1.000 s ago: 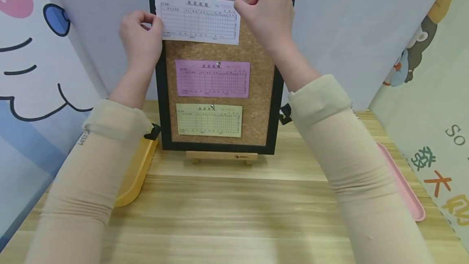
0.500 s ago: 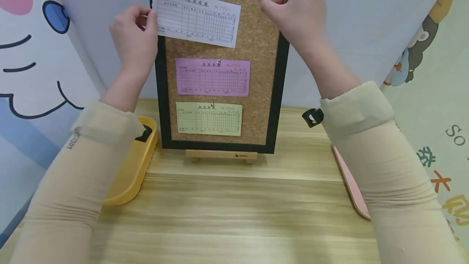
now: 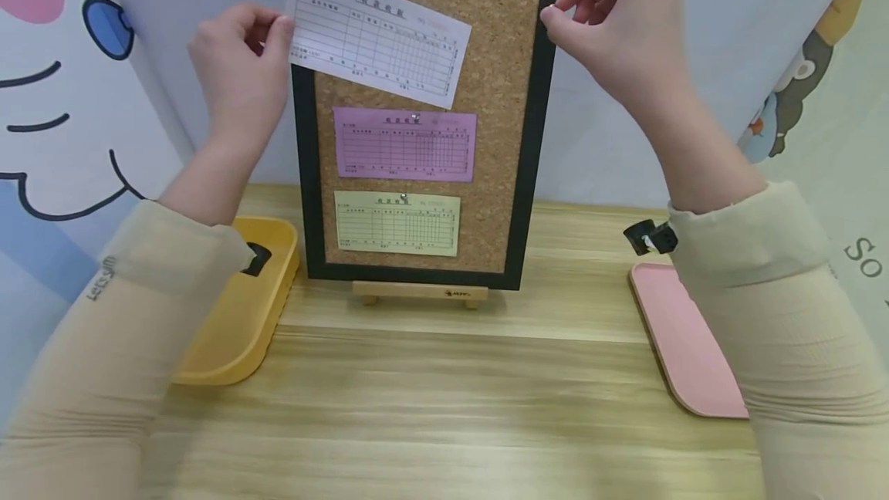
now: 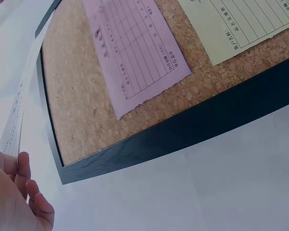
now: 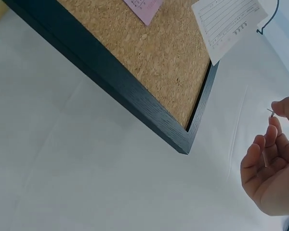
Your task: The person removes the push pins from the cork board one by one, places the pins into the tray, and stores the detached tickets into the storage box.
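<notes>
- Head view: left hand (image 3: 239,72) pinches the left end of a white slip (image 3: 378,33), which lies tilted across the top of the corkboard (image 3: 496,137), right end lower.
- Right hand (image 3: 618,25), off the board's right edge, fingers curled, pinches a small pin (image 5: 270,111) at thumb and forefinger; seen best in the right wrist view.
- Pink slip (image 3: 405,144) pinned mid-board; yellow slip (image 3: 397,224) just below it.
- Board stands on a wooden easel (image 3: 420,293) on the table (image 3: 444,400).
- Yellow tray (image 3: 239,322) left, pink tray (image 3: 684,346) right.
</notes>
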The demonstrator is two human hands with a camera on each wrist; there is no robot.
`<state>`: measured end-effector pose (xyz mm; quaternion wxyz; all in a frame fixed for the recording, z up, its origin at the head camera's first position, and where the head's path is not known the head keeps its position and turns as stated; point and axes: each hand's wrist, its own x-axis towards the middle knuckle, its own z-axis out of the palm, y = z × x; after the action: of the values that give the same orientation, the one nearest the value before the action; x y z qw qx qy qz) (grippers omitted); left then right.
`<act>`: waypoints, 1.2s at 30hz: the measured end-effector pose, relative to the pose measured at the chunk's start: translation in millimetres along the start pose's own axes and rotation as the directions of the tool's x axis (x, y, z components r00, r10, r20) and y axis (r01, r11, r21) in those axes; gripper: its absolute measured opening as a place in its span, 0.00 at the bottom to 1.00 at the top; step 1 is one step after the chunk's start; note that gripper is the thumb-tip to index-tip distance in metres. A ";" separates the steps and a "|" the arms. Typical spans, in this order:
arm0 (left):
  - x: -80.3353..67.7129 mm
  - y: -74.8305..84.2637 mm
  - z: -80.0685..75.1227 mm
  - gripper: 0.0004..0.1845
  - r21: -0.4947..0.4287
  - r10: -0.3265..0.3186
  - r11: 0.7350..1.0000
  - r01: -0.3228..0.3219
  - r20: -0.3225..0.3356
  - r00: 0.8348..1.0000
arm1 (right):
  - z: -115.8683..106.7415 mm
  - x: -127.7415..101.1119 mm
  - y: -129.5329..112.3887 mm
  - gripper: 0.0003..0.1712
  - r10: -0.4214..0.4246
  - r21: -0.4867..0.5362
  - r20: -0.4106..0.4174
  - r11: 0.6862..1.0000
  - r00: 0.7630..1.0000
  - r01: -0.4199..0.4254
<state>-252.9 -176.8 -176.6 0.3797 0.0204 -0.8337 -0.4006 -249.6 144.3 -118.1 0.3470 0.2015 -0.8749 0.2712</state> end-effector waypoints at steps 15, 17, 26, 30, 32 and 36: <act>-12.2 1.2 -26.8 0.21 0.057 0.024 0.998 -0.028 0.070 0.997 | -34.0 -30.3 23.4 0.13 0.008 0.025 0.008 1.000 1.000 -0.008; -13.8 -0.3 -30.8 0.22 0.071 0.023 0.997 -0.028 0.077 0.997 | -38.2 -34.1 25.7 0.09 0.016 0.041 0.007 0.999 1.000 -0.016; -21.6 -8.6 -45.5 0.21 0.123 0.010 0.992 -0.024 0.111 0.994 | -56.0 -53.0 39.3 0.08 0.082 0.084 -0.029 0.993 0.996 -0.080; -23.5 -14.9 -50.7 0.21 0.153 0.024 0.987 -0.042 0.117 0.993 | -64.6 -65.2 44.9 0.10 0.135 0.118 -0.029 0.984 0.990 -0.131; -24.4 -17.4 -53.9 0.22 0.176 0.020 0.983 -0.043 0.129 0.991 | -68.8 -71.1 48.8 0.10 0.155 0.130 -0.026 0.980 0.988 -0.150; -25.6 -23.2 -60.8 0.23 0.214 0.015 0.976 -0.048 0.153 0.988 | -76.9 -82.0 58.1 0.12 0.179 0.075 -0.018 0.981 0.984 -0.177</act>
<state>-201.5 -223.6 -184.4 0.3177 0.0182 -0.8988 -0.3014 -187.1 249.8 -149.2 0.3243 0.1316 -0.8746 0.3354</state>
